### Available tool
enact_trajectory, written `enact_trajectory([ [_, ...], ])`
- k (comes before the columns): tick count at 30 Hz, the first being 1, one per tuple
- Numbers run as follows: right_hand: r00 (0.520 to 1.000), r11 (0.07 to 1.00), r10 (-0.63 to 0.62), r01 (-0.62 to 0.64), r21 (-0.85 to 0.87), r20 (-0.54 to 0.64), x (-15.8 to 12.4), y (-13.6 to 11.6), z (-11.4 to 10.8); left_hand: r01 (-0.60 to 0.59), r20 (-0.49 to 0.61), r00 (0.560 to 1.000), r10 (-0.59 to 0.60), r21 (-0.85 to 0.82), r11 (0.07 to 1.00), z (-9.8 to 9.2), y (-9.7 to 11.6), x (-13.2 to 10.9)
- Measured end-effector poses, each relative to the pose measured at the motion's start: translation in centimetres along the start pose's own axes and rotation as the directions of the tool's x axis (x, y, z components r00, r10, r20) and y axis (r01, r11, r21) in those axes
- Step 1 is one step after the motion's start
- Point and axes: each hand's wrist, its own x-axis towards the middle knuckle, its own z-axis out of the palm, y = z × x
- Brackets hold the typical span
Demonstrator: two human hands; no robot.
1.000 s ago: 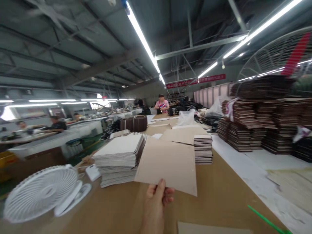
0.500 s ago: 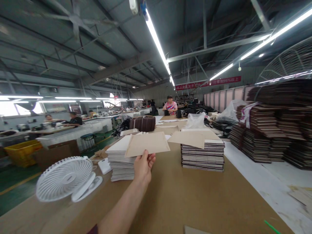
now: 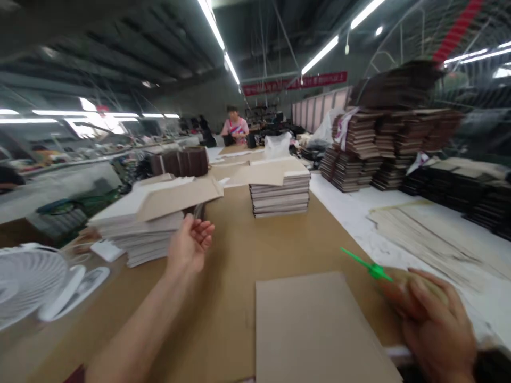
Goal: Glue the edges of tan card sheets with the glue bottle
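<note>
Beige sheet [image 3: 179, 199], one, pinched by the left hand [image 3: 188, 246] half a second ago: now let go over the white stack [image 3: 149, 246], so its placing appears done. Left fingers loosely curled, gripping nothing visible; right hand [image 3: 437, 319] with fingers closed around a green stick [image 3: 374, 270]. Sheet thin, pale, stiff-looking, slanted, overhanging the stack's right edge.

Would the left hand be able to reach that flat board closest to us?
Probably yes: the left hand looks loosely open, and only brown tabletop seems to show between it and the flat board.
</note>
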Motion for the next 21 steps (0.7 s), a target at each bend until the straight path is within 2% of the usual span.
enact_trajectory([
  [1,0.999,0.999,0.042,-0.042,0.022,-0.026,-0.2,0.3,-0.2,0.034,0.068,0.997,-0.038,0.060,0.998,-0.2,-0.9,-1.6],
  [2,0.993,0.985,0.110,-0.103,0.138,-0.045,-0.3,0.6,-0.2,0.084,0.143,0.984,-0.103,0.129,0.988,-0.5,-1.8,-3.5],
  [4,0.989,0.967,0.134,-0.115,0.227,-0.070,-0.3,0.8,0.1,0.161,0.278,0.929,-0.243,0.289,0.944,-1.0,-3.2,-7.3],
  [5,0.990,0.963,0.127,-0.107,0.248,-0.068,-0.3,0.9,0.3,0.130,0.403,0.856,-0.323,0.436,0.890,-1.3,-3.7,-9.2],
  [6,0.992,0.964,0.107,-0.088,0.252,-0.062,-0.3,0.8,0.4,0.088,0.494,0.783,-0.378,0.514,0.853,-1.6,-4.1,-10.8],
  [8,0.996,0.963,0.073,-0.059,0.262,-0.043,-0.3,0.8,0.6,-0.015,0.621,0.656,-0.429,0.579,0.815,-2.3,-4.7,-13.3],
  [9,0.997,0.961,0.065,-0.053,0.270,-0.035,-0.2,0.7,0.6,-0.080,0.666,0.608,-0.433,0.594,0.800,-2.6,-5.0,-14.0],
  [12,0.998,0.961,0.056,-0.047,0.272,-0.026,-0.2,0.8,0.5,-0.290,0.735,0.517,-0.440,0.633,0.718,-3.5,-5.5,-14.9],
  [14,0.999,0.966,0.043,-0.034,0.258,-0.031,-0.2,0.9,0.5,-0.453,0.760,0.438,-0.481,0.648,0.612,-3.9,-5.5,-14.6],
  [16,0.999,0.966,0.023,-0.014,0.258,-0.031,-0.1,0.9,0.6,-0.640,0.770,0.307,-0.559,0.602,0.478,-4.1,-5.2,-14.1],
  [18,1.000,0.965,0.011,-0.004,0.263,-0.024,-0.1,0.9,0.8,-0.777,0.753,0.184,-0.632,0.505,0.376,-4.2,-4.6,-13.3],
  [21,1.000,0.968,-0.014,0.021,0.250,-0.027,-0.1,0.8,1.0,-0.839,0.729,0.060,-0.682,0.407,0.361,-4.1,-3.7,-12.0],
])
